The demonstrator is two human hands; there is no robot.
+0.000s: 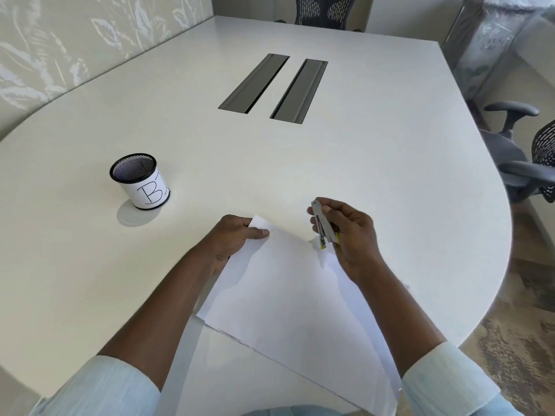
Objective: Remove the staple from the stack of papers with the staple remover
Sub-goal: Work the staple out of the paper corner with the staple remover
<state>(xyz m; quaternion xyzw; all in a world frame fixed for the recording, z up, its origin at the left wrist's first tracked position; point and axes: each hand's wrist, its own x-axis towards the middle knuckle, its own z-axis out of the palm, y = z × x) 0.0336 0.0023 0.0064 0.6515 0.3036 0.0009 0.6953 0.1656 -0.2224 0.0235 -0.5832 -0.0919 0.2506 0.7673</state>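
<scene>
On a pale desk (pixel 360 163), the left hand (pixel 232 238) pinches the stack of papers (pixel 288 295) at 11 o'clock beside the staple (pixel 271 231); the right hand (pixel 348 235) grips the staple remover (pixel 322 225) above the 1 o'clock corner.

- The counter (pixel 360 163) is being seen as matt, smooth, off-white laminate.
- The stack of papers (pixel 288 295) is showing as plain matt white paper.
- The staple remover (pixel 322 225) is being lit as dull grey metal with a yellow-green plastic end.
- The pen cup (pixel 136 178) is being shown as black metal mesh, wrapped in white paper.
- Two channels (pixel 273 85) are gleaming as brushed metal.
</scene>
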